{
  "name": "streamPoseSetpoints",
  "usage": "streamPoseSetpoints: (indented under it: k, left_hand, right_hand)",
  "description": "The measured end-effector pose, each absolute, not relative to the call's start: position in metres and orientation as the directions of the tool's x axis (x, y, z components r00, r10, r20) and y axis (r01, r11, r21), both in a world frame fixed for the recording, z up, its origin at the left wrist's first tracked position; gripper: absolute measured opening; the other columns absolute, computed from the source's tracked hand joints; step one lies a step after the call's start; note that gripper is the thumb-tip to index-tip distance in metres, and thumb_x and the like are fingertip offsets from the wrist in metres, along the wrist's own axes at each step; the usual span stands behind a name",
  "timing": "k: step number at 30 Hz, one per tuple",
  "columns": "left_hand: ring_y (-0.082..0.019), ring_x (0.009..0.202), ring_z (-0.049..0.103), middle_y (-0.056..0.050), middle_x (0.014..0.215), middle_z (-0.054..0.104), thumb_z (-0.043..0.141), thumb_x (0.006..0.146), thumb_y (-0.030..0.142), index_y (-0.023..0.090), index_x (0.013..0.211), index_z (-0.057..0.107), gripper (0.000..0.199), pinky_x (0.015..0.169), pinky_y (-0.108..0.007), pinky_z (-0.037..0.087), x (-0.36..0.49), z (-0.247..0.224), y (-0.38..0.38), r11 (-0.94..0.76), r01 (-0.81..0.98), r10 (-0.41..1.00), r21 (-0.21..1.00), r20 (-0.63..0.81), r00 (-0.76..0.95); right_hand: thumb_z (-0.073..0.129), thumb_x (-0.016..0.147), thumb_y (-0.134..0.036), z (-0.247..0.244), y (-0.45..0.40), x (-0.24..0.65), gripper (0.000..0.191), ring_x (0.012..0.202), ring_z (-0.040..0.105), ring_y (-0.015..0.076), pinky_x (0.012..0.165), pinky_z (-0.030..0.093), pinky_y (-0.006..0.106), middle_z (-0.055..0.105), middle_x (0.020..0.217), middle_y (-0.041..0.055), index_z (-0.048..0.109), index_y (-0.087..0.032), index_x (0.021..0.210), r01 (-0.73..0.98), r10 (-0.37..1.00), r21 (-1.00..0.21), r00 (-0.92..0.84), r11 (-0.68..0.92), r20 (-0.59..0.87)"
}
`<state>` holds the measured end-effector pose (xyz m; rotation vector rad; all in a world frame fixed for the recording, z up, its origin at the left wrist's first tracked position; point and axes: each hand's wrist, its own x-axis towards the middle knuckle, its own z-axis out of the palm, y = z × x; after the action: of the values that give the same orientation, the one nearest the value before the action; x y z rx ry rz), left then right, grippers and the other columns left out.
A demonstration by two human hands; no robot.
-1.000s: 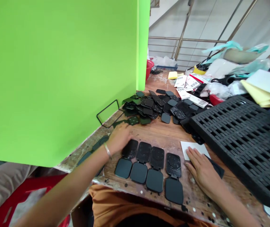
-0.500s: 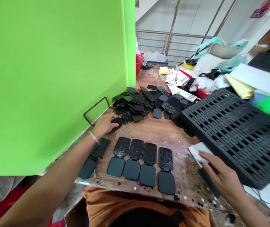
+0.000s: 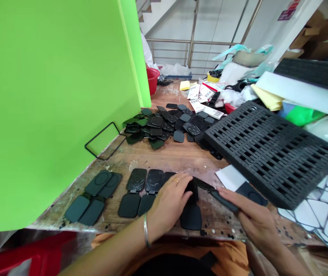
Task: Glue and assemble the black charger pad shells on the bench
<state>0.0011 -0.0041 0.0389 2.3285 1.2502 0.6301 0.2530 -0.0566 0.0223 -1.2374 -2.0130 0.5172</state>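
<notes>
There is a single view, from a camera worn on the person's head. It looks forward and steeply down over the near edge of the bench (image 3: 164, 153), close enough that both forearms enter from the bottom of the frame and the left hand (image 3: 168, 201) and right hand (image 3: 248, 216) sit low in the middle. The view is tilted, so the bench edge slants. A green panel (image 3: 51, 96) fills the left side; the railing (image 3: 192, 46) stands far ahead. No second view shares the scene.
</notes>
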Motion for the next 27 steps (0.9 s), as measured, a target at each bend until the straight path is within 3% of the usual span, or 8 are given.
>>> streamPoseSetpoints:
  k: [3,7,12,17,24,27]
  left_hand:
    - [-0.027,0.140,0.028,-0.014,0.150,0.037,0.056,0.089,0.023,0.017,0.140,0.038,0.055,0.113,-0.050,0.030,0.001,0.025,-0.016,-0.592,0.717,0.803,0.369,0.193,0.564]
    - [-0.030,0.141,0.027,-0.011,0.148,0.041,0.055,0.090,0.039,0.024,0.137,0.044,0.051,0.113,-0.054,0.027,0.001,0.018,-0.029,-0.641,0.711,0.761,0.290,0.113,0.639]
    - [-0.030,0.138,0.032,-0.009,0.145,0.045,0.059,0.088,0.036,0.026,0.133,0.050,0.047,0.112,-0.054,0.029,-0.001,0.017,-0.028,-0.655,0.713,0.746,0.249,0.066,0.662]
    - [-0.032,0.135,0.038,-0.009,0.142,0.049,0.065,0.083,0.029,0.026,0.132,0.052,0.050,0.108,-0.055,0.035,-0.001,0.011,-0.023,-0.679,0.714,0.732,0.170,0.094,0.674]
    - [-0.035,0.121,0.053,-0.007,0.137,0.055,0.051,0.086,0.029,0.030,0.130,0.055,0.045,0.095,-0.055,0.046,-0.013,-0.025,-0.009,-0.755,0.655,0.622,0.009,0.326,0.712]
    - [-0.035,0.123,0.052,-0.005,0.136,0.056,0.048,0.085,0.034,0.031,0.130,0.055,0.046,0.091,-0.052,0.048,-0.020,-0.042,0.005,-0.803,0.595,0.553,-0.030,0.336,0.763]
  right_hand:
    - [0.041,0.090,-0.007,0.004,-0.069,0.262,0.051,0.133,0.041,0.0242,0.109,0.040,0.044,0.050,0.139,0.0082,0.047,-0.021,0.139,0.684,0.779,-0.379,-0.492,0.623,0.389]
    - [0.051,0.090,-0.015,-0.012,-0.080,0.260,0.056,0.138,0.032,0.0271,0.108,0.041,0.046,0.045,0.143,0.0128,0.038,-0.015,0.144,0.736,0.763,-0.219,-0.574,0.640,0.298]
    - [0.057,0.089,-0.027,-0.012,-0.081,0.251,0.055,0.139,0.031,0.0281,0.107,0.041,0.047,0.041,0.145,0.0172,0.042,-0.010,0.139,0.729,0.772,-0.253,-0.590,0.636,0.237]
    - [0.058,0.088,-0.027,-0.002,-0.072,0.242,0.042,0.133,0.041,0.0271,0.106,0.042,0.045,0.052,0.136,0.0168,0.054,-0.012,0.127,0.720,0.805,-0.360,-0.544,0.593,0.239]
    - [0.055,0.089,-0.045,0.008,-0.061,0.231,0.052,0.122,0.045,0.0255,0.104,0.040,0.043,0.056,0.124,0.0165,0.051,-0.011,0.128,0.742,0.834,-0.383,-0.513,0.550,0.203]
    - [0.050,0.090,-0.051,0.006,-0.057,0.230,0.056,0.119,0.046,0.0250,0.103,0.040,0.041,0.057,0.122,0.0154,0.050,-0.010,0.127,0.752,0.826,-0.343,-0.526,0.563,0.202]
